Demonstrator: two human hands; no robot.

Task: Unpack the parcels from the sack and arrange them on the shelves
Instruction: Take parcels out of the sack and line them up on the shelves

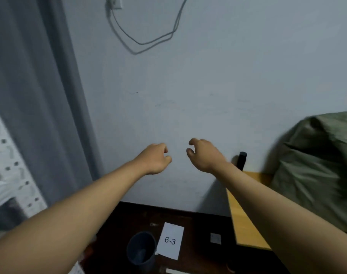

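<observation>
We are holding both arms out in front of a pale, matte wall, and neither grip is closing on anything. Our left hand [156, 158] is hanging with the fingers loosely curled down toward the palm, thumb tucked near them, touching nothing. Our right hand [203, 154] is arching in a claw shape, the fingers bent and the thumb standing apart from them with a clear gap between, and it too is holding nothing. The two hands are hovering near each other, not touching. The sack [316, 167] is sitting at the right on a light wooden worktop [245, 220]; it is olive green, soft and creased cloth, bulging and rounded, and well apart from both hands. We cannot tell what is inside it. A dark cylindrical object [241, 160] is standing upright just behind our right wrist, at the worktop's far corner. On the left a grey curtain [40, 95] is hanging in long folds, and beside it a white perforated upright [16, 175] of a shelf frame is showing, blurred. Below, on the dark floor, a round dark bin [141, 248] is standing next to a white sheet of paper [170, 241] marked 6-3. A thin cable [149, 41] is looping down the wall above.
</observation>
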